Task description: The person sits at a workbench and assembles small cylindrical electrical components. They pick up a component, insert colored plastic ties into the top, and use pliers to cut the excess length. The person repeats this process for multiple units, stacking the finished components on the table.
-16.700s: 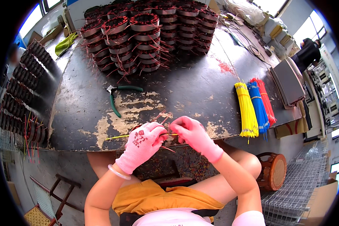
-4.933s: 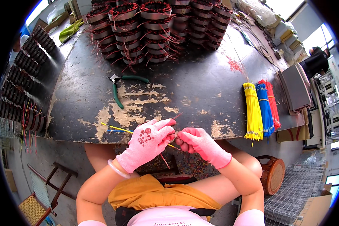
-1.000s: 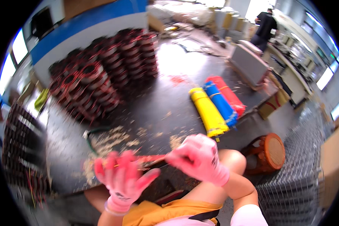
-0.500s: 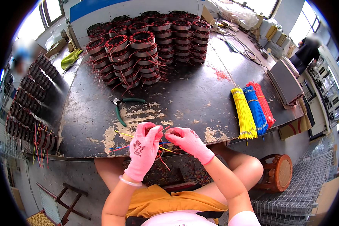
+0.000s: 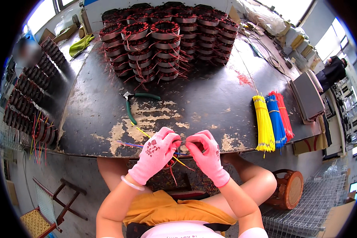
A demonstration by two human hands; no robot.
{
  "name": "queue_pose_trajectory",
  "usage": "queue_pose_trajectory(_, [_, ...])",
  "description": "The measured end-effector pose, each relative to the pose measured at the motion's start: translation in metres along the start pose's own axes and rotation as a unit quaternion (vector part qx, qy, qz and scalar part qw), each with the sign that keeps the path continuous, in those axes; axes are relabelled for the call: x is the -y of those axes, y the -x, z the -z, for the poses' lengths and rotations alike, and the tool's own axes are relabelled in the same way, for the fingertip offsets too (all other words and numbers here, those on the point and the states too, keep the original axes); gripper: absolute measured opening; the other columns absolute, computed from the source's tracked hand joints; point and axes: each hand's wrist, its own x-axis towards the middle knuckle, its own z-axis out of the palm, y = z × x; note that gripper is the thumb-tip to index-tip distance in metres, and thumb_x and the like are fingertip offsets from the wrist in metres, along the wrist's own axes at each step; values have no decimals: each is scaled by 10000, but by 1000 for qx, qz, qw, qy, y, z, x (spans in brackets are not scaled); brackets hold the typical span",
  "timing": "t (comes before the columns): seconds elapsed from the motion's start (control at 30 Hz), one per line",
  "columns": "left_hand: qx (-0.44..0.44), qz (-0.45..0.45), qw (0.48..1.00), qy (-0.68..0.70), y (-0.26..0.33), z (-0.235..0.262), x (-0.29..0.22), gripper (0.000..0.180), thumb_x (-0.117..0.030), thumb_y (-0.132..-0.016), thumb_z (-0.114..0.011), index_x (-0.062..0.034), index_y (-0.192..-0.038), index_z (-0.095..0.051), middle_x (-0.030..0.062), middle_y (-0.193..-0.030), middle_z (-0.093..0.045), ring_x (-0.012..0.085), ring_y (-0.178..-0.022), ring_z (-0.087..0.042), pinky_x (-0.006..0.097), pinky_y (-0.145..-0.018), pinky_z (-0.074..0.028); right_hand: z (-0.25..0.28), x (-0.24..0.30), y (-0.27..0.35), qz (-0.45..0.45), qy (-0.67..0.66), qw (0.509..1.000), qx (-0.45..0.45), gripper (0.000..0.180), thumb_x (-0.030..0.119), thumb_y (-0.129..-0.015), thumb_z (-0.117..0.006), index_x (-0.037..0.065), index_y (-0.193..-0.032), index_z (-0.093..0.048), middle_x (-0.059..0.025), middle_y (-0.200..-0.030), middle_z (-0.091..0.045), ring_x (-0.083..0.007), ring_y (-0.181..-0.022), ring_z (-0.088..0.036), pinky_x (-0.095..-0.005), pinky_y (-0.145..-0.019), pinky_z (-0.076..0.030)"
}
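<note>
Both hands wear pink gloves and meet at the table's near edge. My left hand is closed, its thumb and fingertips pinching a thin wire. Just to the right, my right hand is closed too, its fingertips pinched at the other side of the small gap where the thin strand shows. Beneath the hands is part of a wound stator with dark red leads, mostly hidden by the left glove. A yellow wire and a blue wire stick out to the left from under the left hand.
Green-handled cutters lie open beyond my hands. Stacked wound stators stand at the back; more stators line the left. Yellow, blue and red wire bundles lie right. A wooden stool stands below.
The view has shifted slightly. My right hand has turned more upright, and its fingertips have drawn a little away from the left. The yellow wire now slants more steeply.
</note>
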Motion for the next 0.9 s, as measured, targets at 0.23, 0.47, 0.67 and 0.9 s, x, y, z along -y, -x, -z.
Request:
queue_pose_trajectory(0.23, [18, -31, 999, -25, -20, 0, 11, 104, -62, -925, -631, -36, -1025, -641, 131, -1023, -613, 351, -907, -648, 421, -760, -539, 12, 2, -29, -11, -6, 998, 55, 102, 50, -943, -663, 26, -1042, -674, 0, -847, -690, -49, -681, -558, -217, -613, -468])
queue_pose_trajectory(0.47, [59, -1, 994, -87, -31, 9, -2, 117, -149, -952, -625, -44, -1001, -637, 125, -1021, -619, 347, -934, -643, 441, -773, -524, 23, 16, -42, -85, -19, 990, 114, 134, 91, -946, -651, 26, -1063, -648, -57, -843, -701, -110, -658, -584, -288, -633, -500])
queue_pose_trajectory(0.67, [42, 7, 998, -50, -26, 6, -13, 149, -145, -894, -708, -44, -1000, -678, 98, -1009, -644, 320, -891, -665, 408, -758, -533, 30, 13, -46, -49, 13, 989, 139, 123, 101, -956, -656, 28, -1053, -665, 8, -806, -662, -38, -631, -509, -238, -568, -426])
queue_pose_trajectory(0.9, [-3, -46, 997, -63, -26, -18, -7, 114, -104, -831, -733, -73, -938, -713, 74, -968, -672, 304, -880, -671, 403, -743, -544, 37, -37, -50, -258, -237, 919, 180, 234, 165, -928, -689, 24, -1109, -643, -11, -947, -684, -45, -705, -583, -238, -614, -477])
